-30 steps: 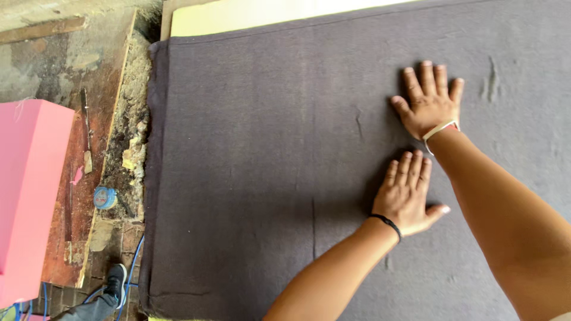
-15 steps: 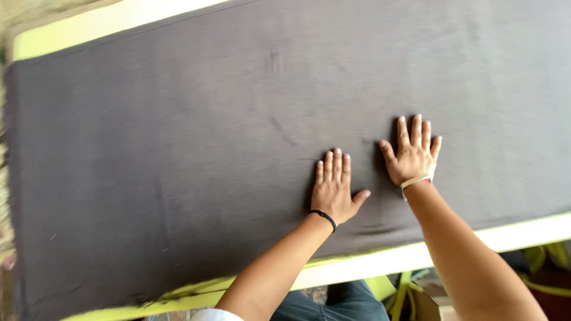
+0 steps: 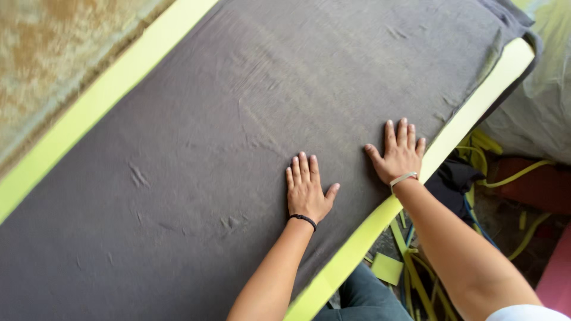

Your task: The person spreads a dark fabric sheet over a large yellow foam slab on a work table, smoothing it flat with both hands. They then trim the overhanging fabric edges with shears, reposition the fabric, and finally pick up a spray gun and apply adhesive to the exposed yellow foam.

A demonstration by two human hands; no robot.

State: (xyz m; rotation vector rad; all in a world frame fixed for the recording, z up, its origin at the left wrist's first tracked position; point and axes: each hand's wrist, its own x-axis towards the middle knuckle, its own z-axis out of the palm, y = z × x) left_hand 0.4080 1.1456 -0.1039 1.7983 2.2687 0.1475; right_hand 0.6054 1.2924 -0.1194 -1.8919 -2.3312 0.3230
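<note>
1. Your left hand lies flat, palm down, on the dark grey fabric that covers the yellow-green foam slab. Its fingers are stretched out and close together, with the thumb held out to the side; they pinch nothing.
2. A thin black band circles that wrist.
3. Your right hand also lies flat on the fabric, just beside the slab's near edge. Its fingers are slightly spread, the thumb points toward your left hand, and nothing is gripped.
4. A pale band sits on the right wrist, which crosses over the bare foam edge.
5. The two hands are near each other but do not touch; the right one sits a little farther up the slab.
6. The fabric runs diagonally across the view and covers nearly the whole top of the slab. It shows small creases, some to the left of your left hand and some near the far corner.
7. Bare foam shows as a strip along the near edge and another along the far edge; at the far right corner the fabric folds over the end of the slab.
8. Below the near edge, on the floor, lie yellow-green foam offcuts in strips and pieces.
9. A pale sheet covers something bulky at the right.
10. A pink block shows at the lower right corner.
</note>
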